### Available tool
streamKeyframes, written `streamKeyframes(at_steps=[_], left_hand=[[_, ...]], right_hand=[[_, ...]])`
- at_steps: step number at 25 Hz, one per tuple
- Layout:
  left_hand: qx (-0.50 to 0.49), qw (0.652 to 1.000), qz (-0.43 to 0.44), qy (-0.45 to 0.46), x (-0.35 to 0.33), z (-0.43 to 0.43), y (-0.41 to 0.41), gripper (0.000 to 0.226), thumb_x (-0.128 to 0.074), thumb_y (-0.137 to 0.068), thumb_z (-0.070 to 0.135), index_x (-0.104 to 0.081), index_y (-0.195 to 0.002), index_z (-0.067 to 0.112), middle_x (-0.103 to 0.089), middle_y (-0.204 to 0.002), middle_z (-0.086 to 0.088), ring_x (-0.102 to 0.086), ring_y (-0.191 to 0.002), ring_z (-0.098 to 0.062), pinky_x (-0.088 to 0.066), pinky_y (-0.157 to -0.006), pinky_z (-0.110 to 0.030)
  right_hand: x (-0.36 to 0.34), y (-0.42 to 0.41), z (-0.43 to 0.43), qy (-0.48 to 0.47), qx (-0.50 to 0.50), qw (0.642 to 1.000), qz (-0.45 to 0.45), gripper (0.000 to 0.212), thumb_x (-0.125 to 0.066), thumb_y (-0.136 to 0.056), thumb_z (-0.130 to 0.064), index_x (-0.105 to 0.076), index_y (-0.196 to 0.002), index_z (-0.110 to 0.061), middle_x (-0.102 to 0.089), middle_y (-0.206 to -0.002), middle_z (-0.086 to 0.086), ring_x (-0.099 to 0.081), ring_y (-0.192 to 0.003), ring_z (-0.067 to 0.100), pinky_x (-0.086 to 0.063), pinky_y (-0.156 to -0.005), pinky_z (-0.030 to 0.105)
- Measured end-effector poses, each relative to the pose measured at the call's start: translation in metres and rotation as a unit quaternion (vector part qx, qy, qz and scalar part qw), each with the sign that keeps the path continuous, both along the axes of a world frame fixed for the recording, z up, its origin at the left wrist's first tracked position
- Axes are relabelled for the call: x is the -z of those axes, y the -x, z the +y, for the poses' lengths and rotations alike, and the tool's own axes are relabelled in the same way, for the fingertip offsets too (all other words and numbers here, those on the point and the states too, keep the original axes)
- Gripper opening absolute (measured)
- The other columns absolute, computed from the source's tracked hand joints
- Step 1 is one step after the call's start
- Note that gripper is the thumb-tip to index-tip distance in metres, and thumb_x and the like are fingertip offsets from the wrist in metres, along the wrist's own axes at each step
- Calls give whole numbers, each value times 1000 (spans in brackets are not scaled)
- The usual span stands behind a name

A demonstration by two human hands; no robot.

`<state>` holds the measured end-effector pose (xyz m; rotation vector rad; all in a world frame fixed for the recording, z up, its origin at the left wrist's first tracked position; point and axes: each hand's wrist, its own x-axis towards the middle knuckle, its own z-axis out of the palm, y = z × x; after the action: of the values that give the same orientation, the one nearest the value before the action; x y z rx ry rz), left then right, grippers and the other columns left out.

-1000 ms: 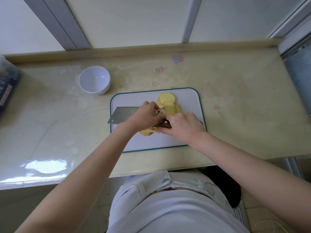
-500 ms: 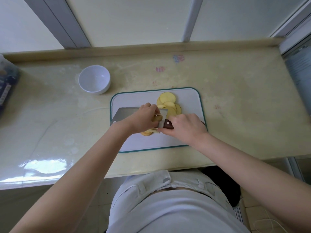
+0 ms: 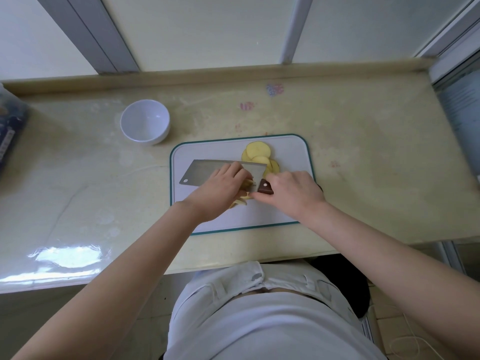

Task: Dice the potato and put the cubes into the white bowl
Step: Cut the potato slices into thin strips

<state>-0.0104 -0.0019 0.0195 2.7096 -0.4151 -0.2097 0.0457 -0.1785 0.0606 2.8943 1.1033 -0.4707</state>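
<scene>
The right hand [image 3: 291, 193] has its grip closed round the dark wooden handle of one cleaver [image 3: 207, 172], fingers curled over the handle at the blade end. The blade extends left from that hand across the cutting board [image 3: 259, 215], with its broad steel face showing toward the camera. The left hand [image 3: 220, 189] sits just beside the right hand, its grip curled down over a small bunch of potato strips [image 3: 239, 202]. Its fingertips lie against the blade face. The strips lie on the board directly under that hand and on the near side of the blade; their number cannot be told. The potato slices [image 3: 257, 151] lie in one overlapping pile on the far side of the blade, just beyond the two hands, and at least four round slices show. One white bowl [image 3: 145, 122] stands upright on the table [image 3: 363, 152], beyond the far left corner of the board and well apart from both hands. One blue package [image 3: 10, 126] lies at the left edge of the table.
</scene>
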Motion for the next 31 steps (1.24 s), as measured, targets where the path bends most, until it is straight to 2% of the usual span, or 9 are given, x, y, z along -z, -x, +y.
streamKeyframes(at_steps=[7, 10, 13, 17, 19, 22, 24, 27, 31], left_hand=[[-5, 995, -57, -81, 11, 6, 17, 51, -63, -71, -13, -42, -110, 15, -44, -99, -4, -38, -84, -19, -27, -72, -28], [-33, 994, -75, -76, 18, 13, 24, 57, -68, -68, -13, -39, -109, 14, -43, -98, -4, -38, -82, -18, -33, -74, -27], [-54, 992, -72, -83, 25, 15, 31, 52, -70, -70, -9, -41, -108, 13, -44, -96, -5, -42, -78, -20, -43, -72, -29], [-59, 995, -40, -73, 33, 15, 31, 34, -67, -83, 6, -50, -112, 9, -51, -99, -9, -49, -83, -26, -44, -76, -35], [-78, 995, -2, -56, 35, 13, 30, 41, -68, -85, 18, -51, -121, 8, -52, -109, -10, -51, -96, -30, -42, -86, -38], [-128, 990, 48, -33, 36, 12, 30, 61, -68, -83, 36, -44, -133, 10, -47, -127, -7, -43, -119, -27, -30, -102, -36], [-149, 986, 66, -42, 36, 9, 29, 63, -62, -85, 44, -40, -136, 15, -44, -134, -3, -38, -125, -24, -23, -107, -33], [-189, 979, 78, -28, 38, 0, 27, 54, -58, -87, 46, -45, -131, 17, -44, -130, -3, -39, -122, -23, -25, -105, -34], [-228, 969, 93, -4, 40, -6, 26, 40, -57, -90, 35, -49, -125, 16, -44, -127, -6, -41, -117, -26, -29, -102, -36]], right_hand=[[2, 2, -4, 26, -9, 999, -44, 50, -37, -90, -68, -46, -87, -19, -68, -89, 8, -66, -88, 29, -32, -61, 30], [1, -3, -9, 31, 10, 998, -55, 52, -37, -91, -67, -54, -91, -17, -68, -90, 7, -66, -88, 28, -34, -61, 30], [2, -6, -16, 16, 54, 997, -47, 53, -39, -89, -69, -52, -84, -18, -68, -85, 7, -65, -84, 28, -35, -60, 30], [-2, -3, -20, -102, 197, 973, 63, 52, -49, -87, -64, -45, -60, -20, -46, -56, -1, -45, -56, 22, -29, -50, 31], [0, 3, -20, -182, 258, 939, 137, 55, -51, -89, -59, -48, -57, -14, -41, -51, -2, -39, -49, 17, -29, -49, 31], [4, 18, -14, -256, 324, 877, 246, 54, -47, -92, -55, -58, -60, -12, -50, -51, -3, -46, -49, 17, -41, -57, 31], [9, 28, -9, -269, 347, 847, 299, 54, -45, -94, -54, -56, -60, -13, -51, -50, -1, -45, -45, 15, -39, -51, 28], [20, 38, -4, -264, 359, 824, 350, 55, -44, -94, -55, -54, -61, -13, -47, -49, -2, -40, -36, 10, -32, -41, 20], [32, 40, -1, -240, 365, 825, 359, 55, -42, -95, -55, -51, -60, -14, -46, -48, -3, -38, -34, 9, -29, -38, 17]])
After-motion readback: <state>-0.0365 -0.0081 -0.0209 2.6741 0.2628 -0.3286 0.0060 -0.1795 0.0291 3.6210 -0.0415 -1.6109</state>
